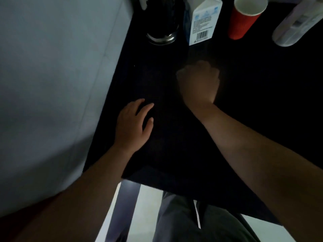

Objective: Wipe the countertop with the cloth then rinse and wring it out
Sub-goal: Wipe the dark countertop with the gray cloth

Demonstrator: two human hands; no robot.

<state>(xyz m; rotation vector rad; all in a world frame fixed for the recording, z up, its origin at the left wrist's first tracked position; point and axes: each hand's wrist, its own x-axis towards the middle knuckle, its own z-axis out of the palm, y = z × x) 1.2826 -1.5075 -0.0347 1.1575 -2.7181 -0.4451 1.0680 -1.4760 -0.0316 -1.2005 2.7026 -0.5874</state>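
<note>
Readable text: none really. White-and-blue milk-style carton (202,20) shows a barcode low on its side; the small print above it is too blurred to read, and its top is cut off by the frame. Red ribbed paper cup (243,21) beside it has no marking. The dark vessel with a steel base (162,32) and the pale translucent bottle (293,27) are both cropped.

Black table (262,75) is very underexposed. Left hand (132,126) rests flat on it, fingers (146,109) spread. Right hand (199,81) is motion-blurred, fingers curled into a fist, knuckles towards the carton. Can't make out the cloth; can't tell whether it's inside that fist.
</note>
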